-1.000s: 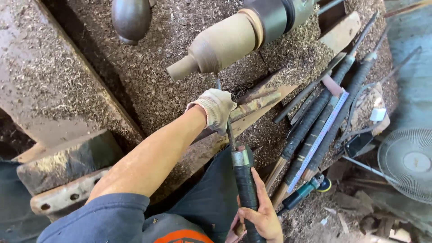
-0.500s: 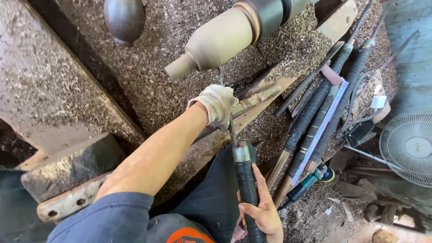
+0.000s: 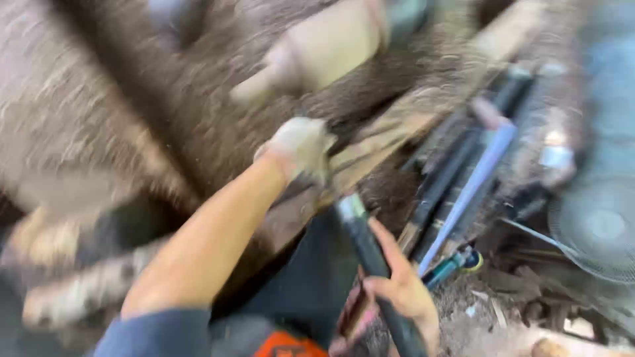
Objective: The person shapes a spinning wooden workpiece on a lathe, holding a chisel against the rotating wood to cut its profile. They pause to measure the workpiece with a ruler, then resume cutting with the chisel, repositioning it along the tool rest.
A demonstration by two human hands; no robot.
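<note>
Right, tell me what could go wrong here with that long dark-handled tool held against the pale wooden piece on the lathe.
1. The cloth-wrapped left hand sits close under the pale tapered wooden workpiece; the wrap could catch on it.
2. The bare right hand grips the long dark-handled tool low down, so a snag could jerk it.
3. The picture is blurred from head movement, so the person's aim may suffer.

Gloved left hand point(image 3: 299, 147), right hand point(image 3: 402, 291) gripping dark tool handle point(image 3: 370, 258)
</note>
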